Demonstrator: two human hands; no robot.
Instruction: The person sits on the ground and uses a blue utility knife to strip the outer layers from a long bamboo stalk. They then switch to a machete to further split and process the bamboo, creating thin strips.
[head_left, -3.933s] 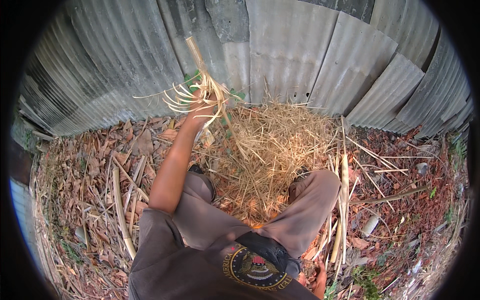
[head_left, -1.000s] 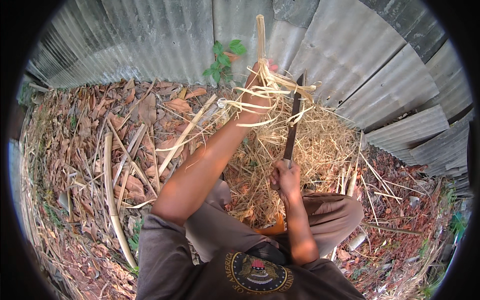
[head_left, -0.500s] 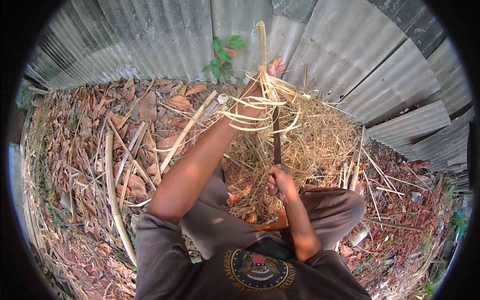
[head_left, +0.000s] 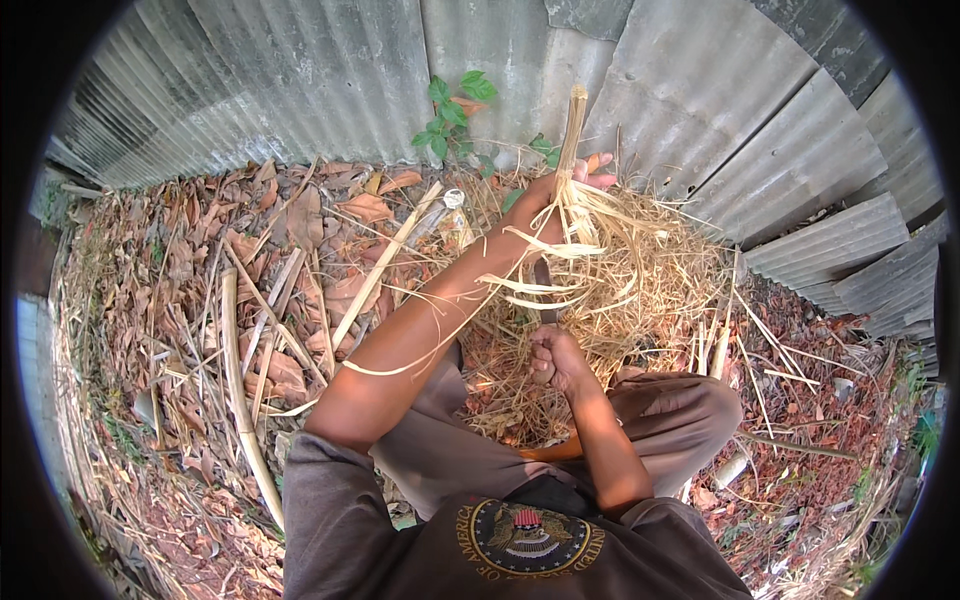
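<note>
My left hand reaches far forward and holds a pale, split stick, which stands up with its top leaning slightly right. Only some of its fingertips show, to the right of the stick. Long curled shavings hang from the lower part of the stick and trail over my left forearm. Closer to my body, my right hand is wrapped round the handle of a knife. The dark blade points away from me, and its far part is hidden behind the shavings.
A heap of straw-like shavings lies between my bent legs and the corrugated metal fence. Dry leaves and long cut poles cover the ground at left. More thin sticks lie at right. A green plant grows by the fence.
The stick and my left hand have come nearer and to the right, and the stick tilts more to the right. My right hand has moved slightly forward; less of the blade shows.
</note>
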